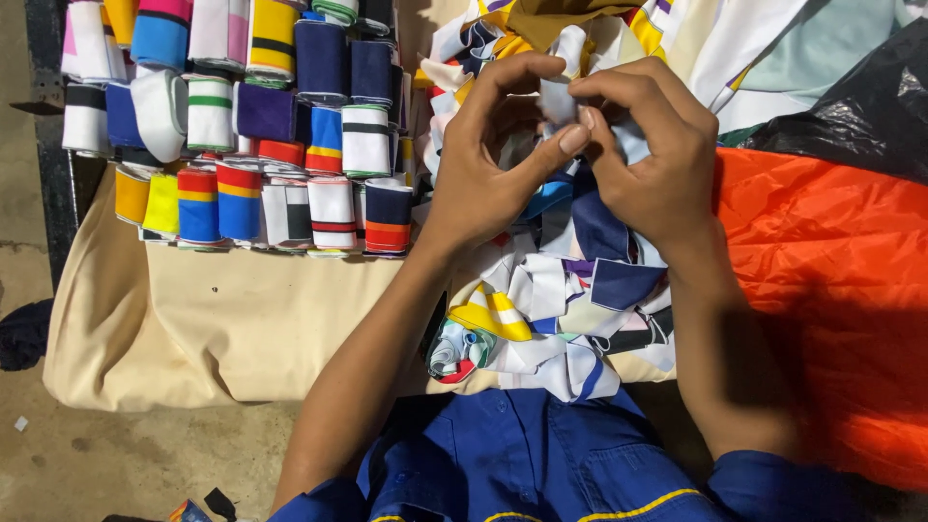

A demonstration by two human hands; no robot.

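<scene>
My left hand (488,159) and my right hand (650,150) meet above a heap of loose striped knit strips (551,309) in white, navy, yellow and red. Both pinch the same small white strip end (556,100) between thumb and fingers, held up over the heap. The rest of that strip is hidden behind my fingers. My blue shirt (522,454) shows at the bottom.
Several rolled striped bands (261,126) lie in rows at the upper left on a cream cloth (213,319). An orange plastic sheet (831,271) covers the right side, with a black bag (860,97) above it. Pale fabric pieces (773,39) sit at the top right. Concrete floor (116,454) is at the lower left.
</scene>
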